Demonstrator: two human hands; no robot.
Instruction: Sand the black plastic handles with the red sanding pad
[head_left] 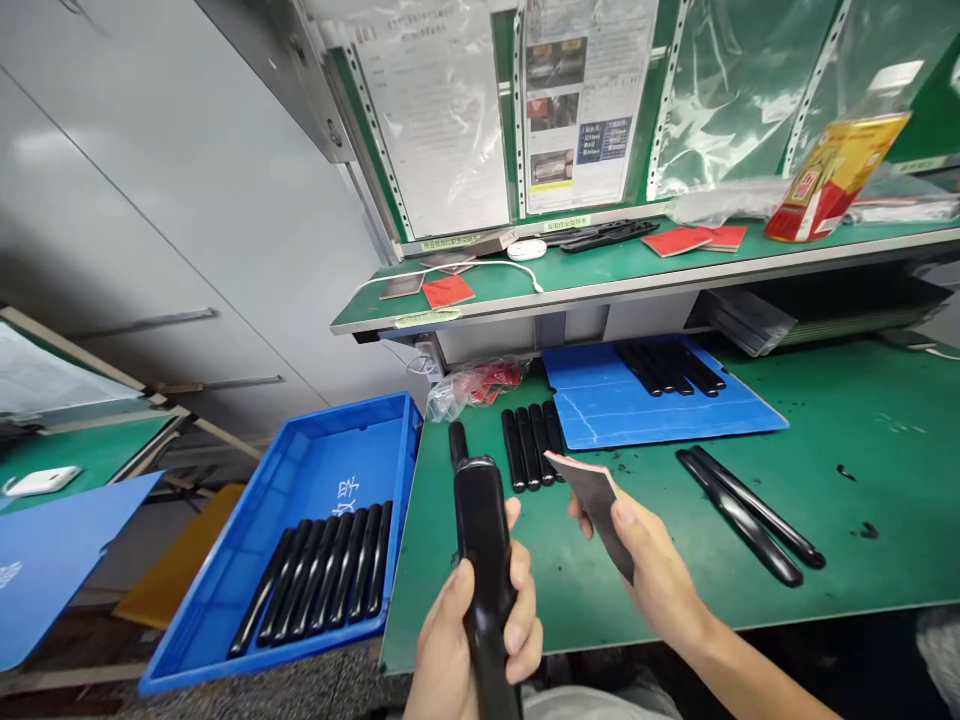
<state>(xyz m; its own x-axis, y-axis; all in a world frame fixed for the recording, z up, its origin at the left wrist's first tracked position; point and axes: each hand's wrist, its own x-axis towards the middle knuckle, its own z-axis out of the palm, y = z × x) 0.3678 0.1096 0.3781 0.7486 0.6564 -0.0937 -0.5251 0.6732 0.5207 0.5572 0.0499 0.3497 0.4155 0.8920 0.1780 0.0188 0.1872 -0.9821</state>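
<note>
My left hand (480, 620) is wrapped round a glossy black bar (484, 530), held upright near the table's front edge. In my right hand (652, 560) is a thin grey sanding pad (600, 505) with a red-and-white edge, gripped between thumb and fingers. The pad is apart from the bar, a little to its right. Behind the held bar, several similar black bars (534, 445) lie side by side on the green table. Two more black bars (750, 515) rest to the right of my right hand.
A blue tray (300, 440) at the left holds several black bars. More bars lie on a blue sheet (600, 425) at the back. The shelf (600, 265) above carries red pads (675, 241), a white cable and a drink bottle (836, 170). A plastic bag (450, 395) sits at the table's corner.
</note>
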